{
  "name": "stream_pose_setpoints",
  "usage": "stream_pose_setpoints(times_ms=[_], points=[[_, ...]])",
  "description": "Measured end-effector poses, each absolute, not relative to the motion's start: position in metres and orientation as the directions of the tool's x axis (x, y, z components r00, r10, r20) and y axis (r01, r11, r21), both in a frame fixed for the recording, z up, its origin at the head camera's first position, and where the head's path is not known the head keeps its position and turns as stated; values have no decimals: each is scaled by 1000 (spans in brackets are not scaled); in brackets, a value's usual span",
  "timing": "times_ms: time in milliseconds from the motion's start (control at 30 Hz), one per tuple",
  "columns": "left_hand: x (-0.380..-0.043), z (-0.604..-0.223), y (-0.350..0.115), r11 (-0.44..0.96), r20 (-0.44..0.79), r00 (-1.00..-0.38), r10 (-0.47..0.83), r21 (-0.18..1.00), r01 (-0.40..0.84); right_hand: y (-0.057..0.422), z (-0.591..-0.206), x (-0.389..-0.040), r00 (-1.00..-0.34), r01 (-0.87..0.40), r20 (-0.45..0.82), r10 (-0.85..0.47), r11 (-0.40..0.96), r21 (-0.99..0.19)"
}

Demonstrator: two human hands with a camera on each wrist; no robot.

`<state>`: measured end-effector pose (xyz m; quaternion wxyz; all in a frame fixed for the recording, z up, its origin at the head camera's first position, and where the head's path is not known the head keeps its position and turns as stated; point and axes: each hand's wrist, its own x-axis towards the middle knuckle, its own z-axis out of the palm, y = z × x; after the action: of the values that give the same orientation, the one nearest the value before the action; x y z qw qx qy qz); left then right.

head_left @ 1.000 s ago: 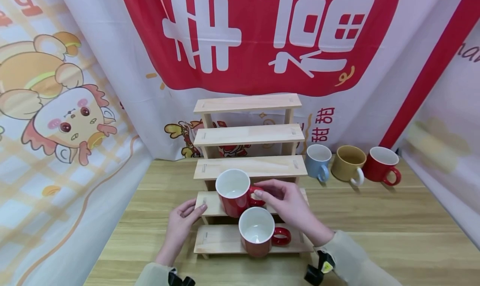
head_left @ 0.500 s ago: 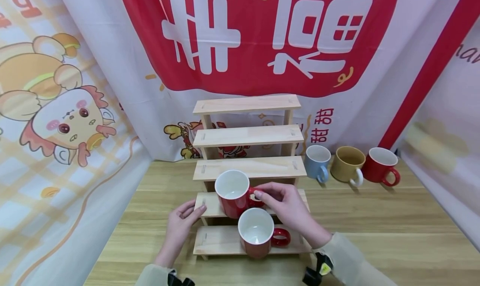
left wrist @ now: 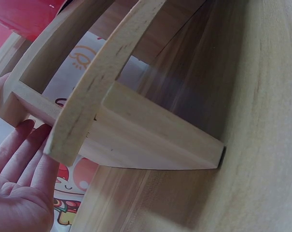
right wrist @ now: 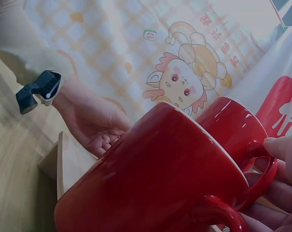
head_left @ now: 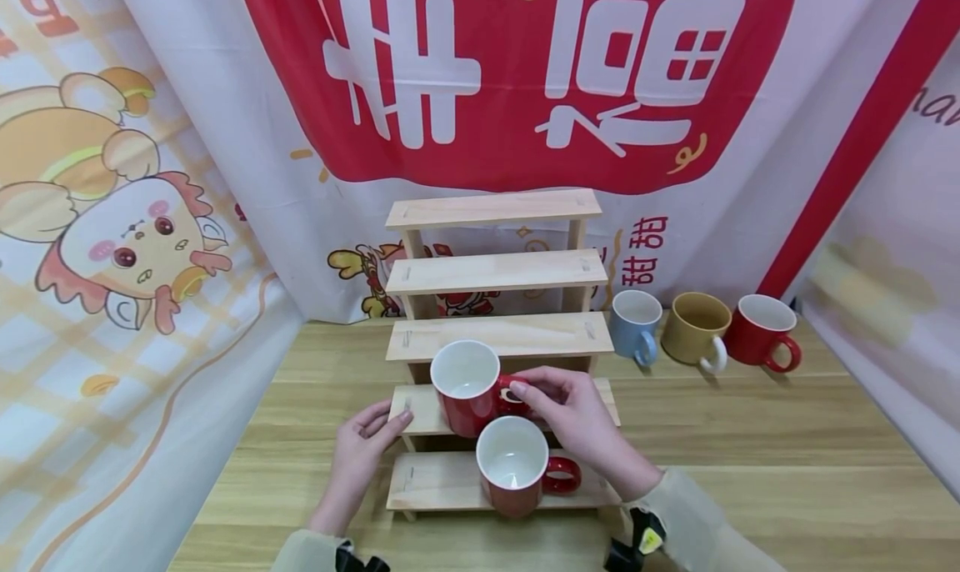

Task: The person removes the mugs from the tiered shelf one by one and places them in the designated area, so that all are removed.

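Note:
A stepped wooden shelf (head_left: 495,270) stands on the table, rising tier by tier toward the back. On its second tier from the front sits a red mug (head_left: 468,409) with a white inside. My right hand (head_left: 577,409) pinches that mug's handle between thumb and fingers. Just in front, a second red mug (head_left: 513,489) rests upright on the lowest tier, its handle to the right. My left hand (head_left: 360,447) grips the left end of the second tier, thumb on top; the left wrist view shows the fingers (left wrist: 27,166) beneath the board.
A light blue mug (head_left: 633,326), a mustard mug (head_left: 693,330) with a white handle and another red mug (head_left: 757,332) stand in a row right of the shelf. Printed cloth (head_left: 270,138) hangs behind and along both sides.

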<state>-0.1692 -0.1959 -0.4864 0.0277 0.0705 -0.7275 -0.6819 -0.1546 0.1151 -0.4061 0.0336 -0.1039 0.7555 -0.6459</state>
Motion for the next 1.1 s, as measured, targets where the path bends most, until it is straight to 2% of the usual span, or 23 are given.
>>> stream_pose_setpoints(times_ms=[1100], points=[[-169,-486,-195,58,-53,-988,-143,996,-62,118,-412,-152,-966,-198,175,-191,109,-974]])
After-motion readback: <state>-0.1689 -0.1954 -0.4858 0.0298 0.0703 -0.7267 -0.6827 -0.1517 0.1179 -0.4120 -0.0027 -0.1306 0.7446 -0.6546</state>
